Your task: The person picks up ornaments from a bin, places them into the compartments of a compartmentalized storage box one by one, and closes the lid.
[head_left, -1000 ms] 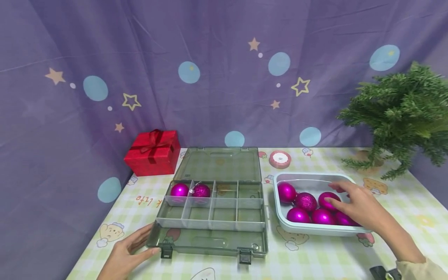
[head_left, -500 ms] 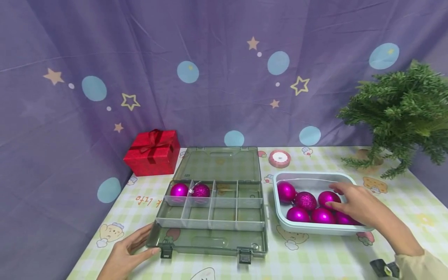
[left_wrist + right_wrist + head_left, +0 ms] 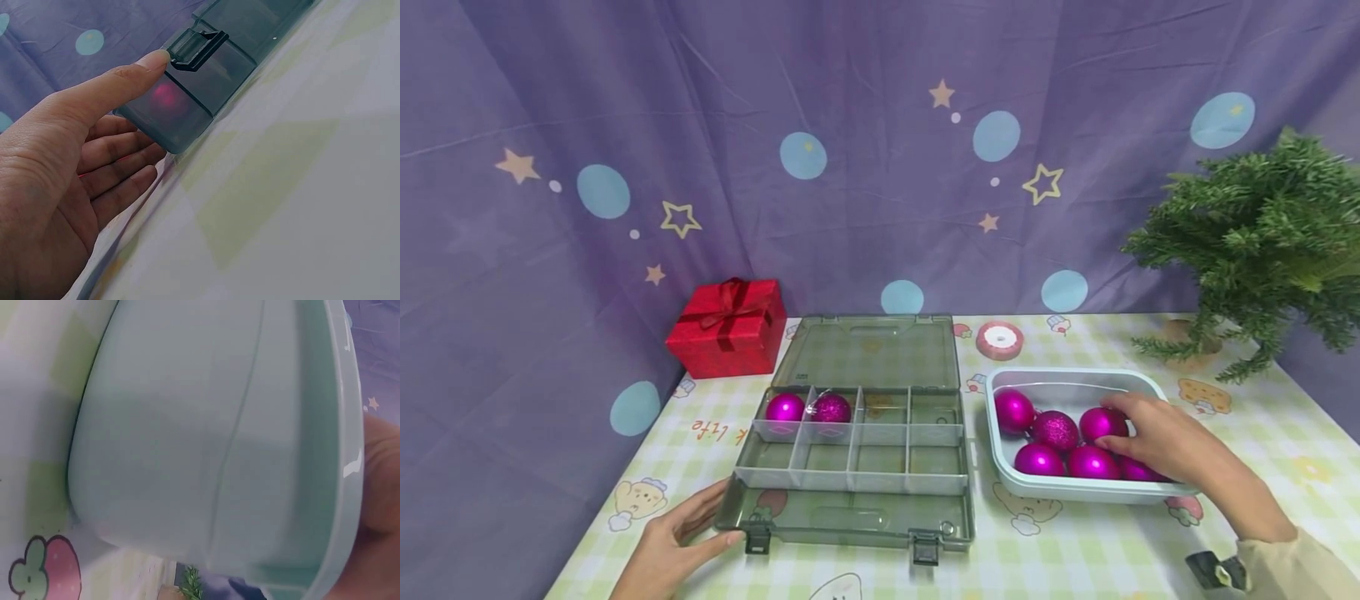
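Observation:
My left hand (image 3: 670, 537) is at the front left corner of a clear grey compartment box (image 3: 842, 521) with its lid laid back. In the left wrist view the thumb touches the front wall beside a latch (image 3: 199, 50); the other fingers lie fairly straight along the side. Two magenta Christmas baubles, one shiny (image 3: 785, 407) and one glittery (image 3: 832, 409), sit in the back row's two left compartments. Inside the pale blue tub (image 3: 1000, 467), my right hand (image 3: 1176, 437) pinches a magenta bauble (image 3: 1102, 423) between thumb and fingers. The tub wall hides that grip in the right wrist view.
Several more baubles (image 3: 1056, 432) lie in the tub around the right hand. Behind stand a red gift box (image 3: 727, 329), a ribbon roll (image 3: 1000, 341) and a small artificial Christmas tree (image 3: 1262, 242). A purple curtain (image 3: 865, 217) hangs along the back of the table.
My right thumb and fingers have closed in on the bauble inside the tub, the hand shifting slightly left. The left hand and the compartment box have stayed put.

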The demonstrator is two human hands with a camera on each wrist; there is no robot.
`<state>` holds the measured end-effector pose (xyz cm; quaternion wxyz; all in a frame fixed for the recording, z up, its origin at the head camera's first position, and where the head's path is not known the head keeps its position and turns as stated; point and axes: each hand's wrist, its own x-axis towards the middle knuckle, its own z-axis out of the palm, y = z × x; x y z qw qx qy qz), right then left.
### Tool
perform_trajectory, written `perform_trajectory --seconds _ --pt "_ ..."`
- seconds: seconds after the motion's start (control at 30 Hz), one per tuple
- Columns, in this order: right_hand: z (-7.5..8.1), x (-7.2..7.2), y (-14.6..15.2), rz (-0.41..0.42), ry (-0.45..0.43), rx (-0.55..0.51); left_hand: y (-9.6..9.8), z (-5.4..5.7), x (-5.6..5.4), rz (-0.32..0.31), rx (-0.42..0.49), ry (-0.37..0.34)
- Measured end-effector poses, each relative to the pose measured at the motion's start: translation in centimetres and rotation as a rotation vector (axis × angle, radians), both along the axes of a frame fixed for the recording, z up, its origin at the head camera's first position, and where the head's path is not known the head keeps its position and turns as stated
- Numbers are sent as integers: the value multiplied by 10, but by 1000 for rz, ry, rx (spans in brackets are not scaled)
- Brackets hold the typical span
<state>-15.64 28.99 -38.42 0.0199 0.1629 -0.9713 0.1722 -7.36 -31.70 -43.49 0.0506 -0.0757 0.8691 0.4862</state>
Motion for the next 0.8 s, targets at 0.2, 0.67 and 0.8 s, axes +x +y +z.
perform_trajectory --seconds 0.2,0.67,0.8 --pt "1 3 3 1 59 -64 1 0 -1 3 2 1" --pt "16 11 6 -48 136 -202 1 0 -2 11 0 -10" --pt "16 11 3 -33 215 -245 1 0 -1 9 5 -9"
